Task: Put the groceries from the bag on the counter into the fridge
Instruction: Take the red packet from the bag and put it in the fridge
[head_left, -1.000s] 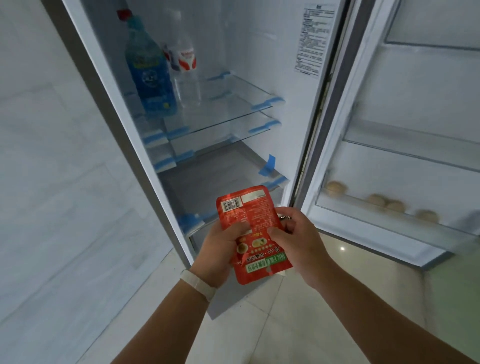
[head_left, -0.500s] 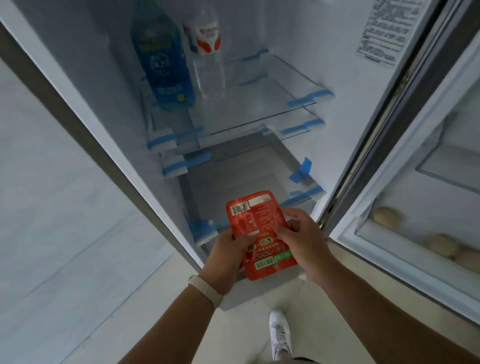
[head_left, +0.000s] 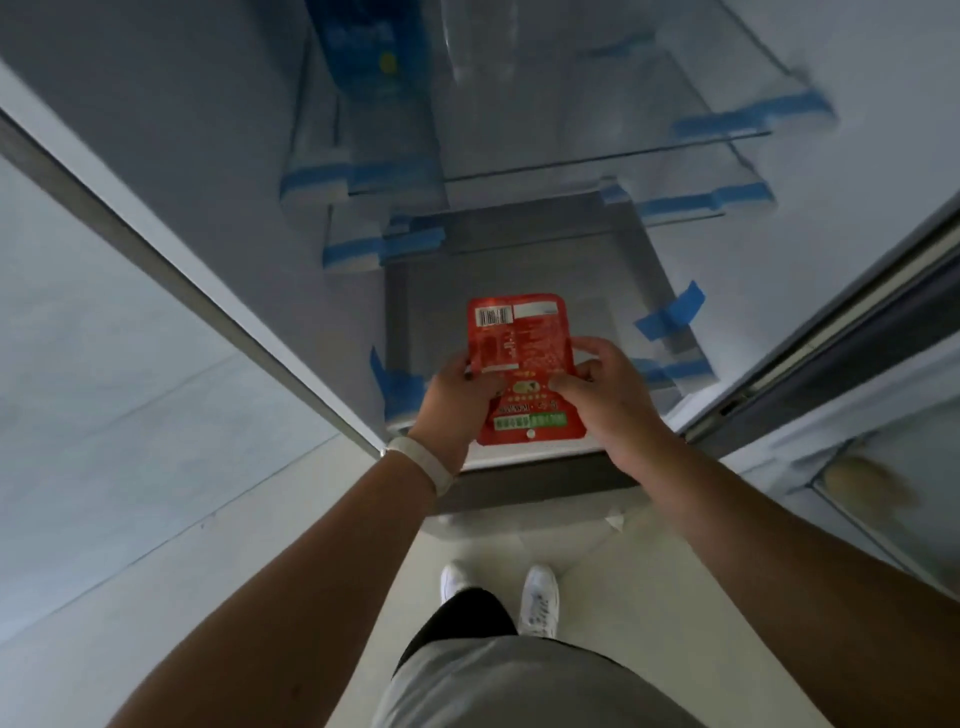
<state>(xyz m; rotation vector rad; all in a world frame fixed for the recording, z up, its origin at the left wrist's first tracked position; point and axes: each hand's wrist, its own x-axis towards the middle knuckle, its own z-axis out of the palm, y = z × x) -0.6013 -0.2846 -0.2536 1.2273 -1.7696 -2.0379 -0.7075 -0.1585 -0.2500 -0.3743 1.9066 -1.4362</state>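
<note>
A flat red packet (head_left: 522, 353) with a barcode and a green strip is held in front of the open fridge's lowest compartment (head_left: 519, 260). My left hand (head_left: 457, 400) grips its left edge, thumb on top. My right hand (head_left: 605, 395) pinches its right edge. The packet hovers over the fridge's front sill, above the grey bottom drawer. The bag and the counter are out of view.
Glass shelves (head_left: 571, 156) with blue tape sit above the drawer. A blue bottle (head_left: 374, 57) and a clear bottle (head_left: 483, 47) stand on the upper shelf. The open door (head_left: 857, 467) with eggs in its rack is at the right. A grey wall stands at the left.
The view has tilted down and come closer to the fridge. Both hands have carried the red packet forward over the bottom compartment. My shoes and shorts now show below.
</note>
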